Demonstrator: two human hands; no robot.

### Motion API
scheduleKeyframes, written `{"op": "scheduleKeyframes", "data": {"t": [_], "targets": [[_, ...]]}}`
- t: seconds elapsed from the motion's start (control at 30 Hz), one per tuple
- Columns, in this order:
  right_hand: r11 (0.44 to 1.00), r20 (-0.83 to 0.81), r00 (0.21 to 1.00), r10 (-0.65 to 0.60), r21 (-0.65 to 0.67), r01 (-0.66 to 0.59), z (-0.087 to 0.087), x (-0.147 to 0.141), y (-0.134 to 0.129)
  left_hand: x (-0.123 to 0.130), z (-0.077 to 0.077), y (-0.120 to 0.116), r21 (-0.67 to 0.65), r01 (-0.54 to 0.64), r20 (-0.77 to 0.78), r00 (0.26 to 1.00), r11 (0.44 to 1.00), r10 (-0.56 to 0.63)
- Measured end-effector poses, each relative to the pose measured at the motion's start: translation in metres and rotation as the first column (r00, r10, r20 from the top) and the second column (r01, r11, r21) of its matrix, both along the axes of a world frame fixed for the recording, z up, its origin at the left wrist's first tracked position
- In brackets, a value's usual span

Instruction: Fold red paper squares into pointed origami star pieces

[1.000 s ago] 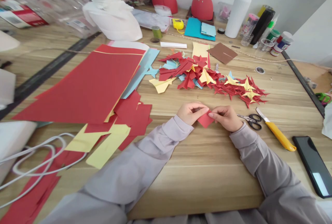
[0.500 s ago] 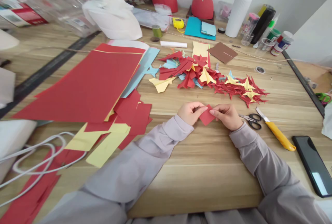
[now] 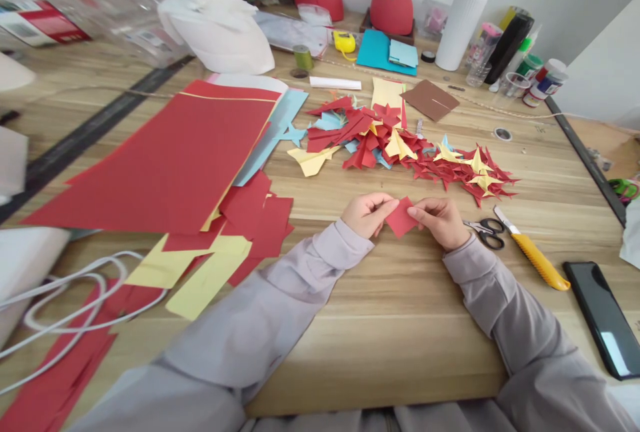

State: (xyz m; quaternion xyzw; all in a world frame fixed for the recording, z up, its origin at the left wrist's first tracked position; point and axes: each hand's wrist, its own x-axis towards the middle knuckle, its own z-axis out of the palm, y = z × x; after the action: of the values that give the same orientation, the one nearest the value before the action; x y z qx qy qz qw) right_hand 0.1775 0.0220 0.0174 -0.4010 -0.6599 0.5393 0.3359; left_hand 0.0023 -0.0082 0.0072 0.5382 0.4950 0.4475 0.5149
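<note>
A small red paper square (image 3: 401, 219) is held up between both hands, one corner pointing down toward me. My left hand (image 3: 367, 215) pinches its left edge between thumb and fingers. On the opposite edge, my right hand (image 3: 443, 220) grips the paper the same way. Just beyond the hands lies a heap of folded red paper pieces (image 3: 367, 152), mixed with yellow and blue ones. Black-handled scissors (image 3: 491, 233) rest close to my right hand, with a yellow utility knife (image 3: 537, 259) beside them.
Large red paper sheets (image 3: 165, 159) and cut red and yellow strips (image 3: 210, 279) cover the left side. A white cable (image 3: 90, 279) loops over strips at lower left. A phone (image 3: 603, 319) lies at right. Bottles and jars (image 3: 545, 82) stand at the back right.
The red paper square has shifted very slightly up and right and shows more of its face between the fingers. Both hands keep their pinch on it.
</note>
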Motion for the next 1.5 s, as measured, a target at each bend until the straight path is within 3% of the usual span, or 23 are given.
{"op": "scheduleKeyframes", "data": {"t": [0.1, 0.63, 0.77, 0.87, 1.03, 1.33, 1.5], "targets": [[0.999, -0.037, 0.999, -0.033, -0.029, 0.031, 0.001, 0.000, 0.000, 0.000, 0.003, -0.002, -0.057, -0.003, 0.081, 0.997, 0.998, 0.007], [0.980, -0.175, 0.973, -0.148, -0.158, 0.121, -0.005, 0.001, 0.003, 0.000, 0.008, -0.004, -0.013, -0.023, 0.172, 0.985, 1.000, 0.025], [0.968, -0.182, 0.959, -0.218, -0.166, 0.189, -0.008, 0.002, 0.004, -0.005, 0.004, -0.001, -0.009, -0.087, 0.254, 0.963, 0.996, 0.086], [0.973, -0.186, 0.963, -0.196, -0.157, 0.167, -0.008, 0.003, 0.004, -0.006, 0.002, 0.002, -0.007, -0.114, 0.305, 0.946, 0.993, 0.111], [0.993, -0.106, 0.991, -0.084, -0.096, 0.074, -0.004, 0.000, 0.001, -0.001, 0.005, 0.001, -0.016, -0.025, 0.206, 0.978, 1.000, 0.027], [0.999, -0.048, 0.998, 0.033, -0.011, -0.034, 0.001, -0.002, -0.006, 0.000, 0.000, -0.002, 0.041, -0.019, 0.057, 0.998, 0.999, 0.017], [0.998, 0.000, 0.998, 0.060, 0.000, -0.060, -0.002, -0.004, -0.006, 0.000, 0.003, -0.005, 0.177, 0.107, -0.121, 0.989, 0.978, -0.086]]}}
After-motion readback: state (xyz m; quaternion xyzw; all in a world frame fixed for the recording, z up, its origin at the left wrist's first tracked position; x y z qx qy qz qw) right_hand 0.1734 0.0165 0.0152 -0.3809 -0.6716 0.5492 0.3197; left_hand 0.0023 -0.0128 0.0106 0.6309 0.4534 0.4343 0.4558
